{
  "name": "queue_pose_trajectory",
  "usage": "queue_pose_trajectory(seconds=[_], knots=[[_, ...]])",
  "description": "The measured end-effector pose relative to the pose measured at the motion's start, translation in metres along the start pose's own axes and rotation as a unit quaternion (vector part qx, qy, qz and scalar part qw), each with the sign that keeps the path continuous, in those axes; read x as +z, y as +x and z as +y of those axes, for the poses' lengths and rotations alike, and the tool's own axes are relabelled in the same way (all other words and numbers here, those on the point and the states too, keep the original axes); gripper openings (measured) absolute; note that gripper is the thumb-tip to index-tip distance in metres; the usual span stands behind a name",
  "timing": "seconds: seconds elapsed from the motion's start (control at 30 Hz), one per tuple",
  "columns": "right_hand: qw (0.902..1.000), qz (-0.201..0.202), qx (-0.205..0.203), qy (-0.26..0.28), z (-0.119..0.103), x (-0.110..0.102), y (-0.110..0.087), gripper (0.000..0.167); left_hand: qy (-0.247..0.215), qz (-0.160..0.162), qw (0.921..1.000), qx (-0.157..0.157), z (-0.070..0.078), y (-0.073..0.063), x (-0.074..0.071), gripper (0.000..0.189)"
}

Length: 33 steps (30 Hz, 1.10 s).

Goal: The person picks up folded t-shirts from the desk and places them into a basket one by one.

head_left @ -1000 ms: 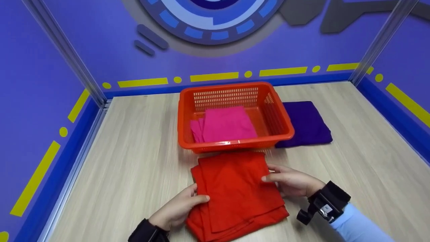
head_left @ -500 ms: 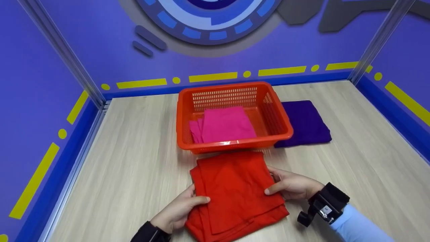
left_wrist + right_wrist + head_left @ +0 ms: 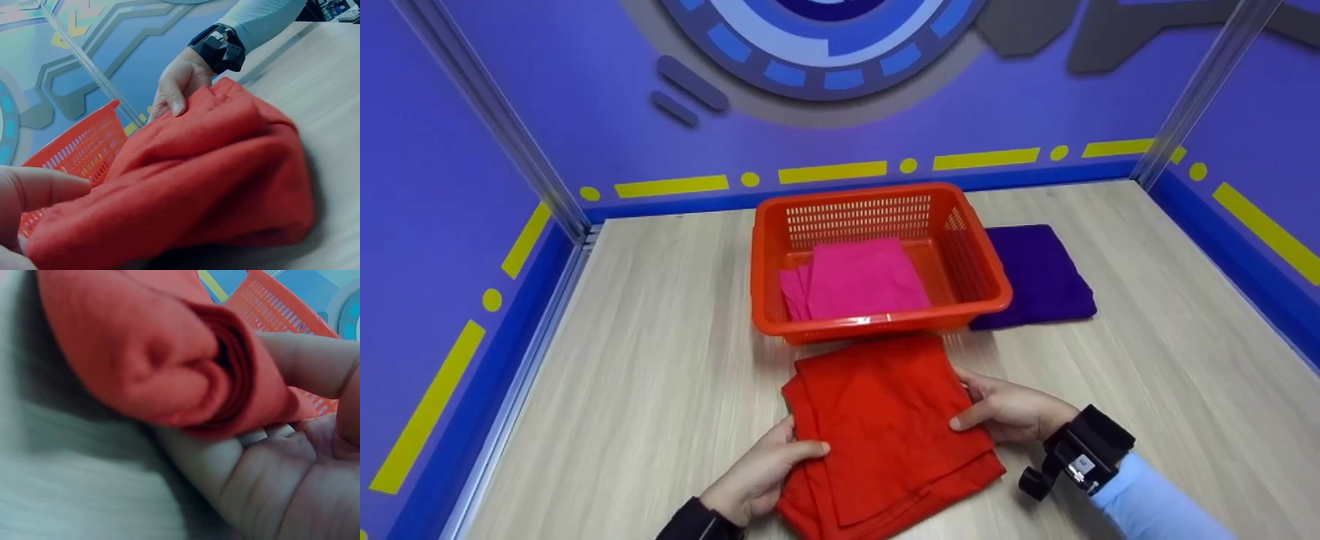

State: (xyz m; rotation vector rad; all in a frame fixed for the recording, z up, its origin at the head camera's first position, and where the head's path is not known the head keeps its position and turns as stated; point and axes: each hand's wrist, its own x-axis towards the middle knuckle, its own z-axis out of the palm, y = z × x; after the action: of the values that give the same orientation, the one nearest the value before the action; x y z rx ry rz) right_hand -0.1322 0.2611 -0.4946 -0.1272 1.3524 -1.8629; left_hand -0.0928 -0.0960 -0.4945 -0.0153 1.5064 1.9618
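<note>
A folded red cloth [image 3: 892,427] lies in front of the basket, its layers slightly offset at the left and front edges. My left hand [image 3: 769,469] grips its left edge, thumb on top and fingers beneath. At the opposite edge my right hand [image 3: 1012,411] holds the cloth the same way; in the right wrist view its fingers [image 3: 208,461] pass under the rolled layers. The left wrist view shows the cloth [image 3: 191,169] bulging between both hands, its near side raised over the table.
Behind the cloth stands an orange plastic basket [image 3: 881,324] with a folded pink cloth [image 3: 870,279] inside. A folded purple cloth [image 3: 1039,274] lies against the basket's right side. Blue-purple panels [image 3: 585,112] wall the wooden table [image 3: 660,322] at the back and sides.
The right thumb has shifted down a little along the cloth's right side. The left hand keeps its grip on the left edge. The basket and the other cloths stay put.
</note>
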Motion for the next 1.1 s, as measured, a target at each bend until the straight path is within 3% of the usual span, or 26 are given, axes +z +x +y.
queue_pose_trajectory(seconds=[0.27,0.53,0.87,1.1], knots=[[0.9999,-0.004,-0.001,0.013,0.004,-0.003,0.001,0.110,-0.002,0.021,0.9998,-0.001,0.000,0.000,0.002,0.075],[0.9999,-0.003,-0.005,0.012,0.003,-0.002,0.001,0.108,-0.036,0.005,0.9993,0.005,0.007,-0.002,0.003,0.070],[0.9992,-0.009,-0.036,-0.012,0.002,0.006,0.003,0.104,-0.021,0.005,0.9996,0.015,0.017,-0.005,0.005,0.069],[0.9986,0.021,-0.046,-0.009,0.005,0.008,0.004,0.109,-0.012,0.009,0.9997,0.021,0.016,-0.006,0.005,0.069]])
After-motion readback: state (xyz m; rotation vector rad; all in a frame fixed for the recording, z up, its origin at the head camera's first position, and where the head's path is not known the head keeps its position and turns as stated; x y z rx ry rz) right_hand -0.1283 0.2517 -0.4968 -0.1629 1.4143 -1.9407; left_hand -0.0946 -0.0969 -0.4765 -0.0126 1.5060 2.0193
